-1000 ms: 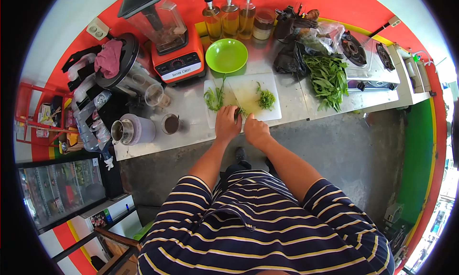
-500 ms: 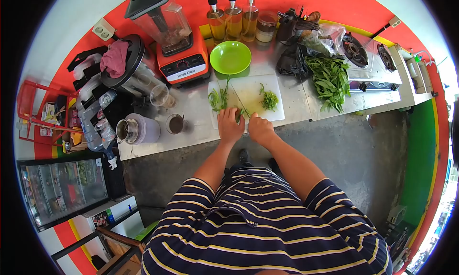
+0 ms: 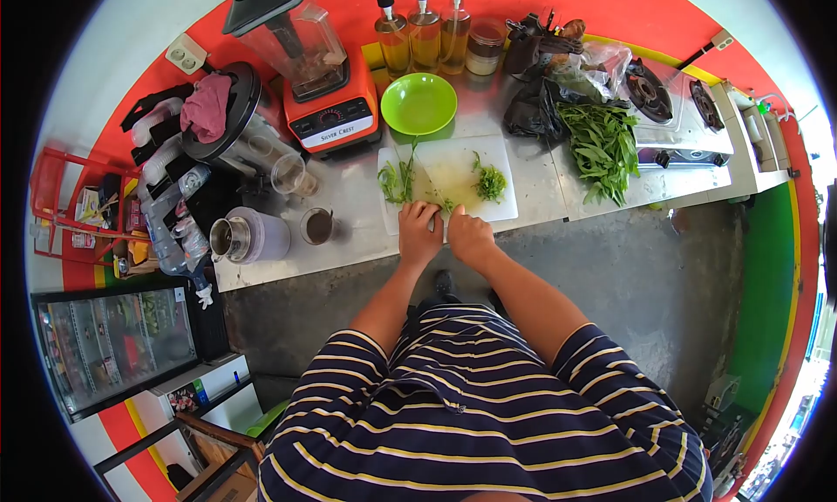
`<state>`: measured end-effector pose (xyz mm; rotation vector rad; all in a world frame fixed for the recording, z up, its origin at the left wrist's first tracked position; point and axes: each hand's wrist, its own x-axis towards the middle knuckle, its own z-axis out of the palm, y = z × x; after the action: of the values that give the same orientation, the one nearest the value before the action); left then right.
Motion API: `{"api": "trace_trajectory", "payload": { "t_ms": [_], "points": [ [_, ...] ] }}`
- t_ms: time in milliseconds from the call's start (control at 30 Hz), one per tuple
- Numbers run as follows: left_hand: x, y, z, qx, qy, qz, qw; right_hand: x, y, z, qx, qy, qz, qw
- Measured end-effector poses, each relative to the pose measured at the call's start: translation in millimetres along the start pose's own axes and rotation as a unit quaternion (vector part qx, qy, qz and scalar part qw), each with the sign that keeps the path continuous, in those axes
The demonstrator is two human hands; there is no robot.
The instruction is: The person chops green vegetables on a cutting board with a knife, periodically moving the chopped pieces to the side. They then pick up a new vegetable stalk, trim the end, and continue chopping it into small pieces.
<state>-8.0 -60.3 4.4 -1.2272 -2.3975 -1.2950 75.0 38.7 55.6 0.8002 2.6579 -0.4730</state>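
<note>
A white cutting board (image 3: pixel 501 166) lies on the metal counter before me. My right hand (image 3: pixel 472 237) is closed round the handle of a knife, whose thin blade (image 3: pixel 434 179) points away across the board. My left hand (image 3: pixel 420 226) rests at the board's front edge, fingers curled down onto green stems, largely hidden beneath them. Some cut greens (image 3: pixel 447 204) show between the two hands. Loose leafy sprigs (image 3: pixel 397 181) lie on the board's left side. On its right sits a small pile of chopped greens (image 3: pixel 490 184).
Behind the board stands a green bowl (image 3: pixel 419 104), beside an orange blender (image 3: pixel 333 118) and pump bottles (image 3: pixel 425 40). Leafy greens (image 3: pixel 600 149) lie at right near a gas stove (image 3: pixel 676 136). A glass (image 3: pixel 317 226) and a metal flask (image 3: pixel 253 235) stand at left.
My right hand has shifted slightly left and the knife with it, closer to my left hand. The left hand stays nearly in place on the stems.
</note>
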Motion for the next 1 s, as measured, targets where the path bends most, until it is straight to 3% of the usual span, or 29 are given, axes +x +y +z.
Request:
{"api": "trace_trajectory", "payload": {
  "t_ms": [233,433,667,733,933,1000],
  "points": [
    [1.8,-0.8,0.6,-0.026,0.027,-0.012,0.999,-21.2,-7.2,14.2,-0.008,-0.025,0.014,1.000],
    [-1.4,-4.0,0.7,-0.029,0.017,-0.017,0.999,-0.2,-5.9,7.1,-0.015,0.006,-0.031,0.999],
    [-1.4,-3.2,3.7,-0.044,0.040,-0.014,0.998,-17.5,-7.4,17.2,0.031,-0.042,0.027,0.998],
    [-2.6,-5.1,3.0,-0.036,0.036,-0.011,0.999,-6.4,-7.8,13.8,0.015,-0.024,-0.020,0.999],
    [-3.0,-9.8,2.7,-0.052,0.021,-0.003,0.998,-7.0,-4.3,7.9,-0.028,-0.015,-0.032,0.999],
    [-6.4,-10.7,4.8,-0.049,0.027,-0.009,0.998,-21.2,-2.4,16.5,0.019,-0.025,-0.016,0.999]
  ]
}}
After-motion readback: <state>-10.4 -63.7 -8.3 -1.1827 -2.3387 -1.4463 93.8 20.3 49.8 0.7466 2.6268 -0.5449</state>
